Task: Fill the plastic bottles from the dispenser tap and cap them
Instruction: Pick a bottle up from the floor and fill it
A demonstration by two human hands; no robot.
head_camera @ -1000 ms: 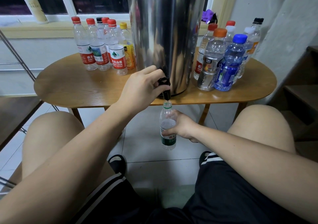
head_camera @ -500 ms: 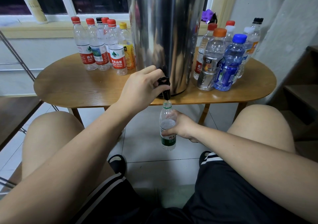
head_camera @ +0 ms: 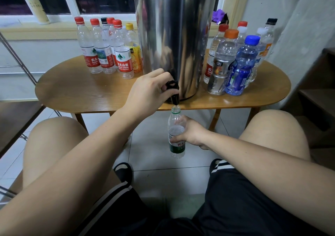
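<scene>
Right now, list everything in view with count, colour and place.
dispenser: one, steel, centre of table.
tap: one, black, at dispenser's base.
green-label bottle: one, clear, uncapped, under the tap.
left bottles: six, clear, capped, left of dispenser.
right bottles: about seven, clear and blue, capped, right of dispenser.
table: one, brown wood.
pump bottle: one, cream, windowsill far left.
purple cloth: one, windowsill behind right bottles.
slippers: two, black, floor tiles.
left hand: grips the tap.
right hand: holds the green-label bottle.
</scene>
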